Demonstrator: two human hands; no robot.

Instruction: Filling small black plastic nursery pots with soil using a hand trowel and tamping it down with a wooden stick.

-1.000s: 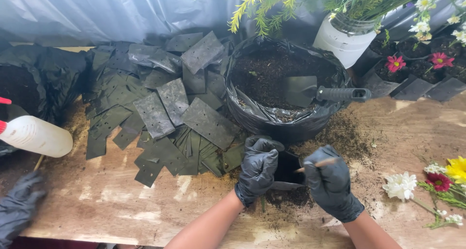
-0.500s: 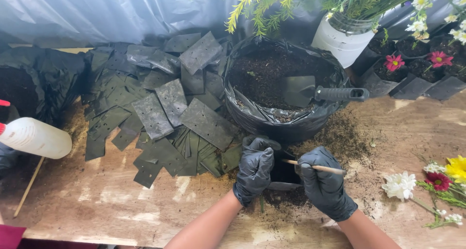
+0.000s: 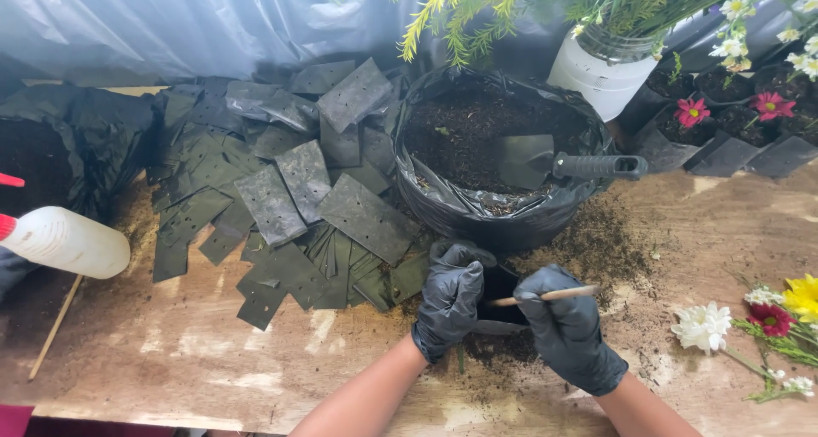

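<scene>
At the far left a white squeeze bottle [image 3: 66, 242] is lying on its side at the edge of the wooden worktop [image 3: 170, 352], with a thin wooden stick [image 3: 54, 329] lying slantwise below it. Next to the right, a heap of flat black nursery bags [image 3: 281, 190] is spreading across the worktop up to a big black bag of soil [image 3: 494, 160], in which a trowel [image 3: 567, 163] is resting with its dark handle pointing right. In front of that bag, near the worktop's front edge, the left hand [image 3: 449, 299], in a black glove, is clenching the left rim of a small black planting bag [image 3: 501, 299] and holding it open. The right hand [image 3: 569, 328], also gloved, is gripping a thin wooden dibber stick [image 3: 545, 296] just beside it. The stick is lying almost level, its long axis running left to right with the right end a little higher; its left tip is pointing into the bag's mouth and its free end is pointing toward the cut flowers [image 3: 758, 322] on the right. Against half a second ago, the stick is sitting slightly further left and tilting the other way, its right end then being the lower one, while both hands are keeping their places on the bag.
</scene>
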